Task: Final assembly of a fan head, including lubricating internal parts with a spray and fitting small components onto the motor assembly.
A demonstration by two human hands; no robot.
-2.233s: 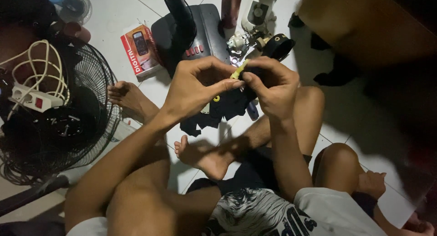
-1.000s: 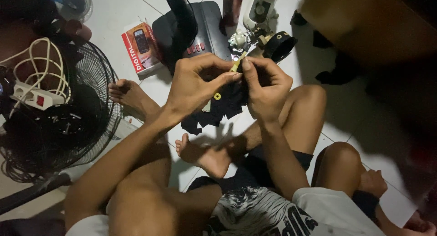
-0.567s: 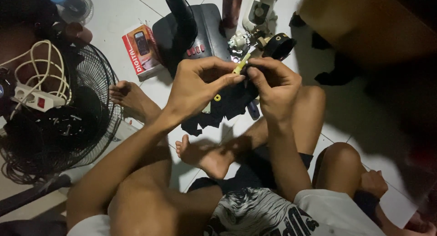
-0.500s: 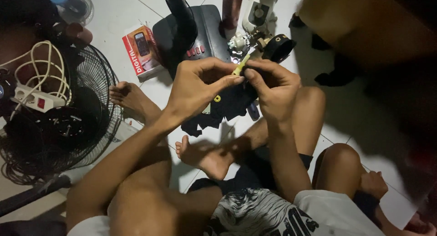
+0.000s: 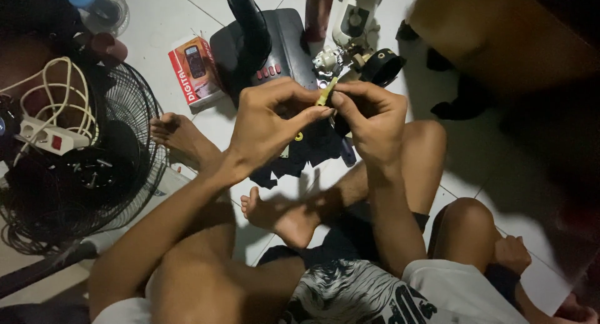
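I see my hands meet over the floor [image 5: 156,24], left hand [image 5: 265,127] and right hand [image 5: 369,114] pinching a small part [image 5: 326,93] between them. Taking the fan base [image 5: 284,43] as landmark: it lies just beyond the hands, a box [image 5: 195,71] left of it, the fan grille [image 5: 94,168] farther left, a motor [image 5: 350,30] right of it.

Both forearms reach forward and converge, the left hand [image 5: 269,127] and right hand [image 5: 369,118] raised close together, fingers curled, each fingertip grip pinched shut, thumbs nearly touching.
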